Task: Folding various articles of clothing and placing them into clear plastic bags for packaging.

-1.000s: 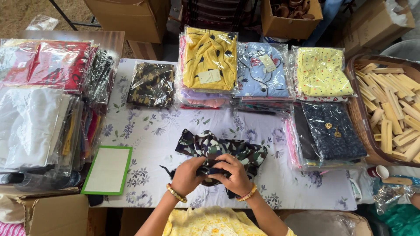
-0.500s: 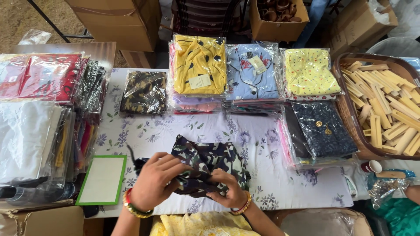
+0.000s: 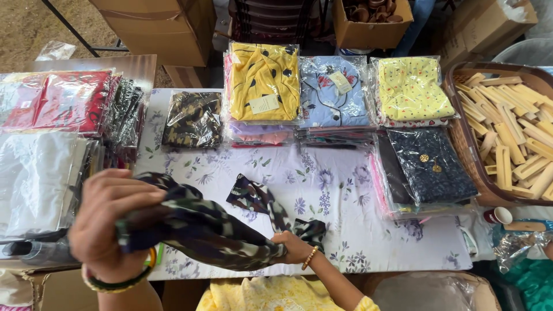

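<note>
A dark camouflage-print garment [image 3: 213, 227] stretches across the front of the floral-covered table [image 3: 334, 190]. My left hand [image 3: 112, 222] is raised close to the camera at the left, fingers closed on one end of the cloth. My right hand [image 3: 294, 249], with a beaded bracelet, grips the other end low on the table near the front edge. A loose flap of the garment lies on the table between and behind my hands.
Bagged folded clothes line the back: a camouflage pack [image 3: 193, 119], a yellow stack [image 3: 264, 89], a blue one [image 3: 334, 92], a pale yellow one [image 3: 412, 89], a dark one [image 3: 429, 164]. Red and white packs [image 3: 46, 144] stand left. A basket of wooden pieces [image 3: 507, 138] sits right. Cardboard boxes stand behind.
My left hand has lifted up and to the left with the cloth, pulling the bunched garment out long. My right hand stays low, holding its end.
</note>
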